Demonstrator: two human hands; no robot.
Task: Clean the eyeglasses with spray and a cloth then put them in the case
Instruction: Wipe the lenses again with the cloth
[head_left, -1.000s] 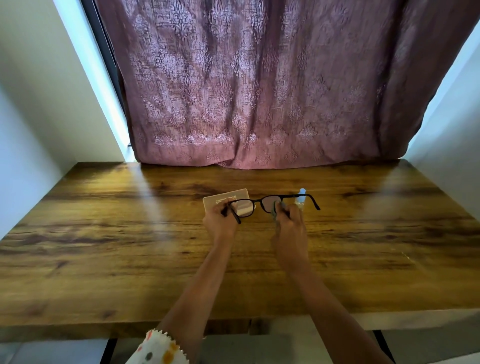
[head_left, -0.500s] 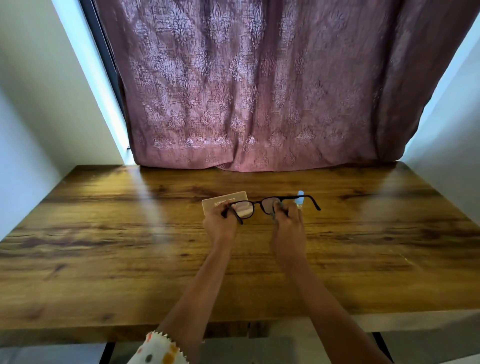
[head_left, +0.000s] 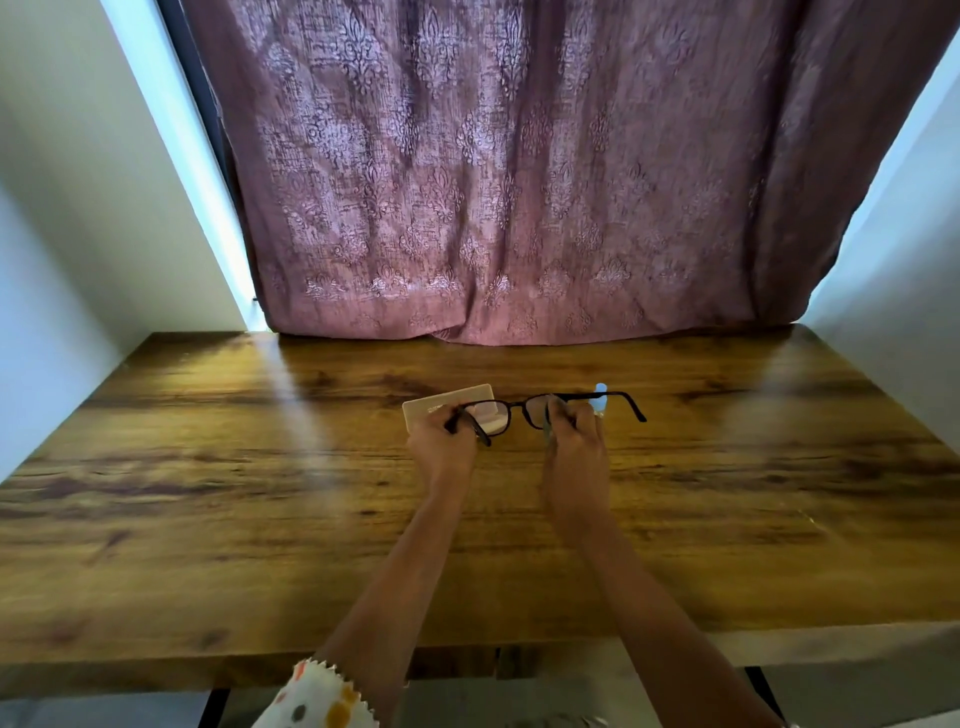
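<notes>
Black-framed eyeglasses are held up over the middle of the wooden table, temples unfolded. My left hand grips the frame at its left hinge. My right hand pinches a small grey-green cloth over the right lens. A beige glasses case lies flat on the table just behind my left hand. A small pale-blue spray bottle stands behind my right hand, mostly hidden.
A mauve patterned curtain hangs down to the table's back edge. White walls close in on both sides. The table's front edge runs near my elbows.
Both hands and the eyeglasses stay in nearly the same spot. My right fingers have shifted slightly on the cloth over the right lens.
</notes>
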